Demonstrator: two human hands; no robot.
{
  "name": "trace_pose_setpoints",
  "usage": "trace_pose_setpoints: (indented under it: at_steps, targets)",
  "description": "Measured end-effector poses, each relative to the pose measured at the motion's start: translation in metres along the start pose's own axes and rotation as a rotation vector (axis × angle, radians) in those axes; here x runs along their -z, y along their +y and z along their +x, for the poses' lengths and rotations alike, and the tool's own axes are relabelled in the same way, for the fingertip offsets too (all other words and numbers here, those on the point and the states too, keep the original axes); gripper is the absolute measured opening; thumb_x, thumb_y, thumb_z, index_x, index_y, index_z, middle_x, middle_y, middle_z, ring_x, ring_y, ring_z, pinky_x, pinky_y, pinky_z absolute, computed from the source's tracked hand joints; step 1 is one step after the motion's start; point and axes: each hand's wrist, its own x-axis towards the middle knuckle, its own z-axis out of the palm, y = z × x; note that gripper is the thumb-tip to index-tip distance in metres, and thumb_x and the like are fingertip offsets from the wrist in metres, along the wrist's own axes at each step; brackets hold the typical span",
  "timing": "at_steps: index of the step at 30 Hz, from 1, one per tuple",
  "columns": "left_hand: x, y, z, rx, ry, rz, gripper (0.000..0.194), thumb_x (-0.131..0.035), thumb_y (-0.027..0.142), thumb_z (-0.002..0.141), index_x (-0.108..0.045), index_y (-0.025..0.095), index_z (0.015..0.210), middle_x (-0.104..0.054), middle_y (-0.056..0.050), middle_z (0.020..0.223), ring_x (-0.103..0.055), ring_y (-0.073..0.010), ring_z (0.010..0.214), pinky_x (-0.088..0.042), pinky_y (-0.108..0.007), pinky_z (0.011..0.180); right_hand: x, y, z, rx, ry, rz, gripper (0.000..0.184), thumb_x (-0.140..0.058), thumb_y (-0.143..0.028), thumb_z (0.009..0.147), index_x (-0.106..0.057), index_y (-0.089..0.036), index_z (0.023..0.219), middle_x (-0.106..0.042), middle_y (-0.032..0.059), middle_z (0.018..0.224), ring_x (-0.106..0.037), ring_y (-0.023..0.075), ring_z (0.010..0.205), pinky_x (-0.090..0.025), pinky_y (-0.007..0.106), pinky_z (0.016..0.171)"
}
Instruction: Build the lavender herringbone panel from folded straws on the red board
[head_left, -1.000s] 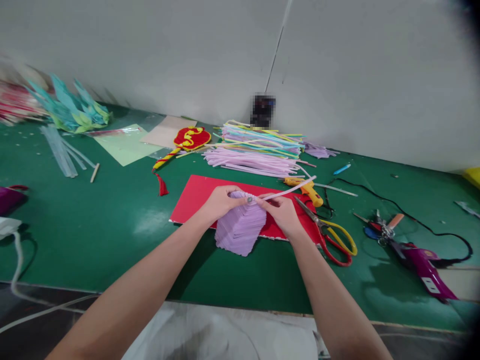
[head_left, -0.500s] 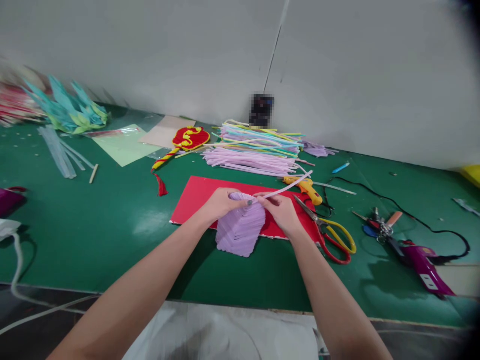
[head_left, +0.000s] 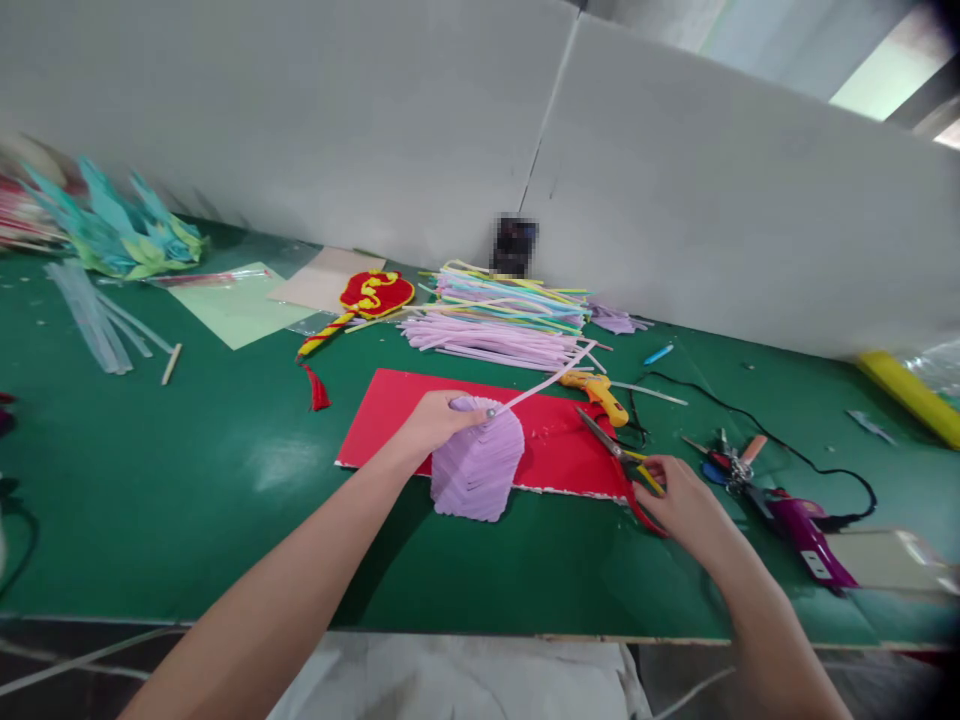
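Note:
My left hand (head_left: 444,420) pinches the top of a lilac leaf-shaped piece (head_left: 477,465) built from rows of pipe cleaners. A loose lilac pipe cleaner (head_left: 551,380) sticks out from that pinch, up and to the right. Beneath them a red board (head_left: 390,405) lies on the table. To the right, my right hand (head_left: 679,495) has its fingers closed around the handles of a pair of scissors (head_left: 600,433), one handle yellow and one red. The blades point up-left over the board's right end.
Behind the board lie a pile of pipe cleaners (head_left: 495,335) and a yellow glue gun (head_left: 598,393). A red and yellow fan (head_left: 377,292) is at the left. Keys (head_left: 731,465) and a purple tool (head_left: 810,545) with a black cord lie right. Teal paper shapes (head_left: 124,225) stand far left.
My right hand has let go of the pipe cleaner, moved right and taken hold of the scissors' handles. My left hand keeps its pinch on the lilac piece. The camera view has shifted slightly.

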Motion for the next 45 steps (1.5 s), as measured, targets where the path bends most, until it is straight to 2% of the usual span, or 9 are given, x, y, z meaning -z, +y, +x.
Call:
trace_pose_setpoints:
  at_steps: [4,7,12,15,18,23,25,32,45]
  targets:
    - [0.003,-0.001,0.001,0.009,0.009,-0.006,0.037,-0.074,0.046,0.054,-0.066,0.015,0.072,-0.067,-0.004,0.072,-0.059,-0.0176,0.065,-0.040,-0.025,0.054,-0.001,0.001,0.012,0.020,-0.107,-0.001,0.031,-0.055,-0.028,0.062,-0.055,-0.016,0.091,-0.063,0.0108,0.089,-0.061,0.0232,0.085,-0.047,0.034,0.077]
    - [0.005,-0.002,0.002,-0.012,0.008,-0.006,0.038,-0.073,0.047,0.054,-0.066,0.015,0.074,-0.068,-0.003,0.074,-0.059,-0.0179,0.066,-0.040,-0.025,0.055,0.006,0.000,0.019,-0.072,-0.152,0.034,0.027,-0.057,-0.032,0.061,-0.052,-0.019,0.084,-0.064,0.0073,0.079,-0.062,0.0218,0.072,-0.047,0.032,0.067]
    - [0.005,-0.005,0.003,-0.052,0.012,0.007,0.035,-0.072,0.048,0.057,-0.065,0.016,0.068,-0.068,-0.003,0.071,-0.059,-0.0177,0.065,-0.039,-0.024,0.052,0.023,0.001,0.017,-0.182,0.118,0.080,0.037,-0.060,-0.054,0.055,-0.049,-0.023,0.073,-0.064,0.0057,0.068,-0.061,0.0230,0.064,-0.046,0.033,0.059]
    - [0.005,-0.005,0.004,-0.055,0.007,0.003,0.036,-0.071,0.049,0.057,-0.066,0.016,0.070,-0.067,-0.003,0.071,-0.059,-0.0182,0.066,-0.039,-0.024,0.052,0.033,-0.002,0.013,-0.204,0.159,0.117,0.042,-0.055,-0.066,0.056,-0.046,-0.025,0.064,-0.058,0.0010,0.052,-0.056,0.0193,0.050,-0.043,0.031,0.051]
    - [0.005,-0.005,0.005,-0.042,-0.022,-0.038,0.037,-0.072,0.049,0.057,-0.066,0.017,0.071,-0.067,-0.003,0.071,-0.059,-0.0176,0.065,-0.040,-0.025,0.053,0.041,-0.008,0.009,-0.134,0.060,0.154,0.044,-0.054,-0.068,0.057,-0.046,-0.025,0.061,-0.058,0.0002,0.052,-0.057,0.0190,0.052,-0.043,0.030,0.052]
    - [0.005,-0.005,0.005,-0.014,-0.033,-0.066,0.034,-0.074,0.047,0.055,-0.066,0.016,0.069,-0.067,-0.003,0.069,-0.059,-0.0176,0.064,-0.040,-0.025,0.053,0.048,-0.030,0.002,0.081,-0.255,0.189,0.037,-0.059,-0.053,0.066,-0.052,-0.023,0.087,-0.064,0.0021,0.076,-0.060,0.0191,0.067,-0.046,0.029,0.061]
    - [0.003,-0.005,0.004,-0.004,-0.032,-0.065,0.034,-0.075,0.046,0.054,-0.066,0.017,0.068,-0.067,-0.003,0.068,-0.059,-0.0175,0.062,-0.040,-0.025,0.052,0.049,-0.043,0.002,0.178,-0.366,0.168,0.028,-0.053,-0.050,0.073,-0.051,-0.023,0.080,-0.060,0.0009,0.074,-0.056,0.0171,0.065,-0.045,0.027,0.060]
    - [0.001,-0.003,0.001,0.025,-0.085,-0.069,0.041,-0.074,0.049,0.054,-0.065,0.015,0.075,-0.067,-0.004,0.072,-0.059,-0.0172,0.065,-0.040,-0.024,0.053,0.043,-0.074,0.016,0.258,-0.432,0.110,0.036,-0.050,-0.054,0.074,-0.046,-0.021,0.060,-0.050,-0.0018,0.061,-0.047,0.0139,0.056,-0.037,0.025,0.053]
    - [-0.005,-0.005,-0.005,-0.063,-0.184,-0.110,0.040,-0.071,0.048,0.058,-0.067,0.014,0.079,-0.065,-0.003,0.069,-0.058,-0.0166,0.062,-0.041,-0.025,0.055,0.039,-0.099,0.030,0.213,-0.658,0.242,0.039,-0.054,-0.055,0.073,-0.044,-0.019,0.062,-0.042,-0.0045,0.060,-0.038,0.0101,0.055,-0.028,0.023,0.050]
